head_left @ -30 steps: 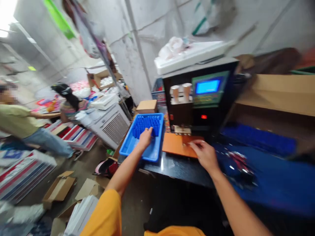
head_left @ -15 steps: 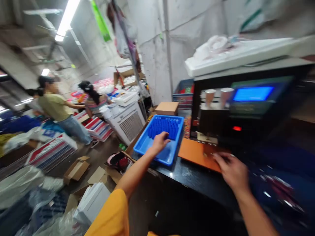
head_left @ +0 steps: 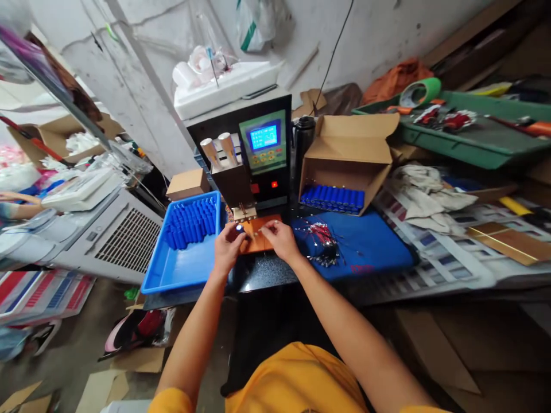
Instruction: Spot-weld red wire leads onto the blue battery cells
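Note:
My left hand (head_left: 227, 248) is closed at the left edge of the orange board (head_left: 262, 240), under the head of a black spot welder (head_left: 235, 183). A shiny round end of a battery cell (head_left: 239, 228) shows at its fingertips; the rest is hidden by the hand. Over the same board, my right hand (head_left: 280, 240) pinches with thumb and finger. Whatever is in that pinch is too small to make out. To the left, the blue tray (head_left: 181, 279) holds rows of blue battery cells (head_left: 191, 221). A pile of thin red and black wires (head_left: 321, 238) lies right of my right hand.
An open cardboard box (head_left: 353, 140) with blue cells stands behind the blue mat (head_left: 370, 246). Beside the welder is a dark flask (head_left: 303, 135). A green tray (head_left: 465, 137) with tape and tools sits at the back right. The air cooler (head_left: 129, 229) stands left.
The view has swung right. My left hand has moved from the blue tray to the orange board with a cell. My right hand stays at the board, now nearer the left one.

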A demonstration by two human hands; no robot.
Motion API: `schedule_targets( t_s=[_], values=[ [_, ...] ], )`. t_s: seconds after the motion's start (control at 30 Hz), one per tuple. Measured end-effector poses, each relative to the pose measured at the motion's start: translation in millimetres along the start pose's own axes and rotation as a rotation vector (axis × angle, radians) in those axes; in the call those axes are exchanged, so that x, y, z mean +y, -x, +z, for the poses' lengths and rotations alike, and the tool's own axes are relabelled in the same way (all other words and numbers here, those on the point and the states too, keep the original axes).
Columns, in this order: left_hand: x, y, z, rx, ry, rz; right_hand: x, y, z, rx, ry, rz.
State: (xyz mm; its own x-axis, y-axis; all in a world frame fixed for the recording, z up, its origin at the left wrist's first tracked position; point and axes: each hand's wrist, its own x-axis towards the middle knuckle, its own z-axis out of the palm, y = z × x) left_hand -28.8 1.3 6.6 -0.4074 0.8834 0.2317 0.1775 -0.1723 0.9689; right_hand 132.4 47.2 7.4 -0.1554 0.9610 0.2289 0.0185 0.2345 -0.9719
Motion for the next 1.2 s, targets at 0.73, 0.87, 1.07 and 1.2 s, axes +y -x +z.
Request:
schedule_targets(
  t_s=[0.73, 0.87, 1.07, 1.2],
  values=[
    [3, 7, 28.4, -0.098, -0.024, -0.018, -7, -3, 0, 0.049, -0.109, 0.064],
    [0, 8, 27.6, -0.098, -0.024, -0.01, -11, -8, 0, 0.024, -0.145, 0.051],
    [-1, 9, 28.8, -0.108, 0.016, -0.008, -15, -15, 11, -0.013, -0.119, 0.036],
    [-1, 9, 29.5, -0.084, 0.036, -0.009, -12, -17, 17, -0.052, -0.105, 0.019]
  ],
)
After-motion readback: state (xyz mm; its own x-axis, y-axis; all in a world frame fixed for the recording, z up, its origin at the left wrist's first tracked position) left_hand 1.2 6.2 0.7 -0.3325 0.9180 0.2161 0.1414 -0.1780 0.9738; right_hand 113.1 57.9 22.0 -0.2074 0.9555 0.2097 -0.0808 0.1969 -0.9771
